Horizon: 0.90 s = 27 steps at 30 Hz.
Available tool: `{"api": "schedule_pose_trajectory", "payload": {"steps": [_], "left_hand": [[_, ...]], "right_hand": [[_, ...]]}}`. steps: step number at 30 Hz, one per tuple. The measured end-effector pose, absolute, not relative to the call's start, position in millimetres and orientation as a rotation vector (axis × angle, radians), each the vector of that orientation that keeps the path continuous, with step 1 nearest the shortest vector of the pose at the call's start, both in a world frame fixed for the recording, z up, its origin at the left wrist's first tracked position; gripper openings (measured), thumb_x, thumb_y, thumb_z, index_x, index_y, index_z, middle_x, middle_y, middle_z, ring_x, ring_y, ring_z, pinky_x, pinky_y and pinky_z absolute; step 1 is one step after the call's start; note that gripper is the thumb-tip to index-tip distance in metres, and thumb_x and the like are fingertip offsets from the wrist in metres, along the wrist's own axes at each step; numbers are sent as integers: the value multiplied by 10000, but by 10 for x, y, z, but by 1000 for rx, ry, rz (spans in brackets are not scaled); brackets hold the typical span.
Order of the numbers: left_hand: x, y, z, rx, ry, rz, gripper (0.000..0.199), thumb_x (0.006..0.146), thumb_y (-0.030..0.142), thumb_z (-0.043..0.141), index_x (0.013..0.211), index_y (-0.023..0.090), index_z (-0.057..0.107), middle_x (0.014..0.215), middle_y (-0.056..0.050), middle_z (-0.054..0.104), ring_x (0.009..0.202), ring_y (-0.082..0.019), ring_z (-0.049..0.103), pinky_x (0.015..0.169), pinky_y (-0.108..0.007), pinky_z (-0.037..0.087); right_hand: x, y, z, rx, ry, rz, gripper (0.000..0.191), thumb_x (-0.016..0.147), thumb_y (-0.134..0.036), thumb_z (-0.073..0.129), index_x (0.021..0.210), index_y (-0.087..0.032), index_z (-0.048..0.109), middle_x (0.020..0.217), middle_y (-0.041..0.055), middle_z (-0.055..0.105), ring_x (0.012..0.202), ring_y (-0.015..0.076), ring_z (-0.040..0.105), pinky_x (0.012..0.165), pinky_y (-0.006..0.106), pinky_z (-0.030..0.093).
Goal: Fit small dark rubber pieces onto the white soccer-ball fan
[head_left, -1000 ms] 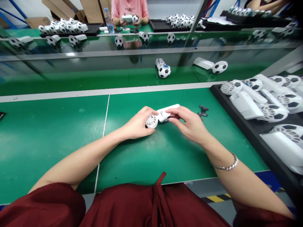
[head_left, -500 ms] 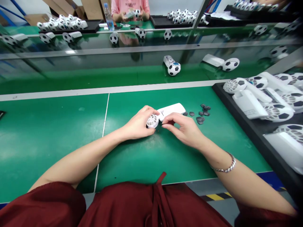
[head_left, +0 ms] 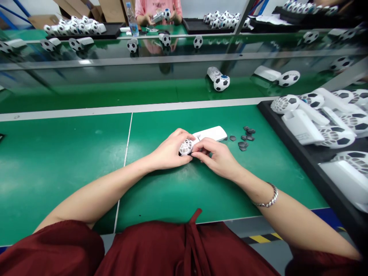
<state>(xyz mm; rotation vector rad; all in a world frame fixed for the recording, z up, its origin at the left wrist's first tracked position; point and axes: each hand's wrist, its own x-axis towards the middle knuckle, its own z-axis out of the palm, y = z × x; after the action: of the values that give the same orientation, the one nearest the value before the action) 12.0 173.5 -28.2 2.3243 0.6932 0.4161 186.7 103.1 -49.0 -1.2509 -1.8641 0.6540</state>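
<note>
A white handheld fan with a football-shaped head lies on the green bench in front of me, its handle pointing away to the right. My left hand is closed around the round grille head, thumb at the near side and fingers over the far side. At the head's right edge my right hand pinches with thumb and forefinger. A small black piece, mostly hidden, shows at those fingertips against the head. Several loose black pentagon pieces lie right of the handle.
A black tray on the right holds several football-headed fans. Beyond the white bench edge, more fans lie on a green belt. A co-worker in a pink shirt sits across, holding a fan, with filled trays on both sides.
My right hand has moved left, bringing its pinched fingertips against the fan head. Fans on the near belt have shifted right; those on the far belt have shifted left.
</note>
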Motion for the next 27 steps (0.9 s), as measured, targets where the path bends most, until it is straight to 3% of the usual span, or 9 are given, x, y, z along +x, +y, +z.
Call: {"api": "schedule_pose_trajectory", "payload": {"steps": [27], "left_hand": [[147,1728,-284,2279,740,467,344,701,197,583,1039,172,522,1044,-63,493,1030,-206,487,916,-348,402]], "right_hand": [[1849,1084,-542,-1352,-1713,572,192,751,-293,659,675,-177,526,689,-10,534,538,80,457,507,222,395]]}}
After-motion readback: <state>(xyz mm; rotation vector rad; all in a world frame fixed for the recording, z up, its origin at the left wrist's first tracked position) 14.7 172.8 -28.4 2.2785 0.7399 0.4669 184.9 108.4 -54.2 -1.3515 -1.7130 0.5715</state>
